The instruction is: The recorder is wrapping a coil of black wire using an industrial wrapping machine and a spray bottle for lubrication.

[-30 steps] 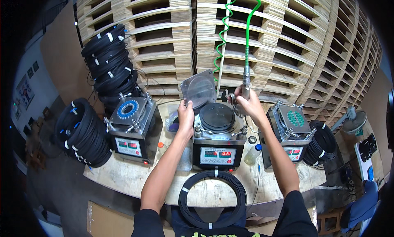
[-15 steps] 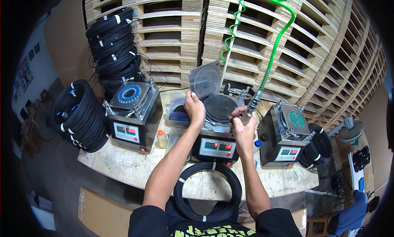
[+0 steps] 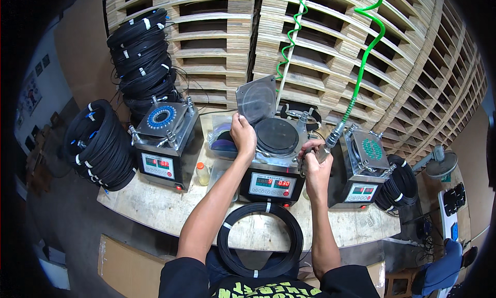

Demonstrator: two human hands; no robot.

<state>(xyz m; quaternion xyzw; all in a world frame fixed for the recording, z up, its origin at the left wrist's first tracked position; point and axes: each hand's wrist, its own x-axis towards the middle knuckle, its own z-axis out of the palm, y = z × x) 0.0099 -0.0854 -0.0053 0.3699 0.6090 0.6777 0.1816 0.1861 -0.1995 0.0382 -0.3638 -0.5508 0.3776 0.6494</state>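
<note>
My left hand (image 3: 243, 135) rests on the left rim of the middle machine (image 3: 273, 176), next to its raised grey lid (image 3: 257, 98). The machine's round black plate (image 3: 278, 135) lies uncovered. My right hand (image 3: 313, 162) grips a metal air nozzle (image 3: 328, 141) on a green coiled hose (image 3: 363, 65), held at the machine's right edge. A black cable coil (image 3: 261, 241) hangs in front of me at the table's near edge.
A similar machine stands at the left (image 3: 164, 142) and another at the right (image 3: 361, 171) on the wooden table (image 3: 155, 210). Black coils are stacked at the left (image 3: 98, 143), rear left (image 3: 144, 60) and far right (image 3: 398, 187). Wooden pallets (image 3: 330, 34) rise behind. A small orange-capped bottle (image 3: 202, 174).
My right hand has come down and toward me with the nozzle, from above the plate to the machine's right edge. My left hand stays by the raised lid.
</note>
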